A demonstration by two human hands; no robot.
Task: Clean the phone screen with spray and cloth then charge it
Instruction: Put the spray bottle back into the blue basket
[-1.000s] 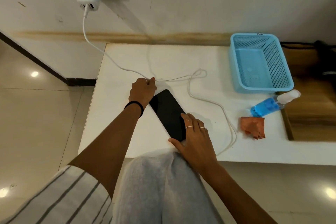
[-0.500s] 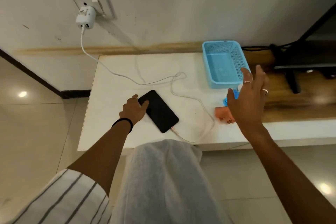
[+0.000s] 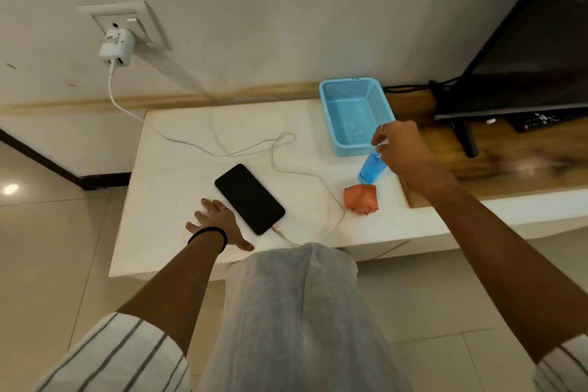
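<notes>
A black phone (image 3: 249, 198) lies screen-up on the white table (image 3: 178, 143), with the white cable (image 3: 299, 172) plugged into its near end. The cable runs up to a white charger (image 3: 116, 48) in the wall socket. My left hand (image 3: 216, 225) rests flat on the table just left of the phone, fingers spread. My right hand (image 3: 402, 151) is closed around the top of the blue spray bottle (image 3: 370, 169), which stands tilted beside the basket. An orange cloth (image 3: 361, 198) lies crumpled just below the bottle.
A light blue plastic basket (image 3: 331, 105) sits at the back of the table. To the right is a wooden surface (image 3: 496, 162) carrying a black screen on a stand (image 3: 521, 73). My grey-clad knee (image 3: 296, 296) is against the table's front edge.
My right hand left the phone, swung right and closed on the spray bottle, tilting it up. My left hand let go of the cable and slid down beside the phone.
</notes>
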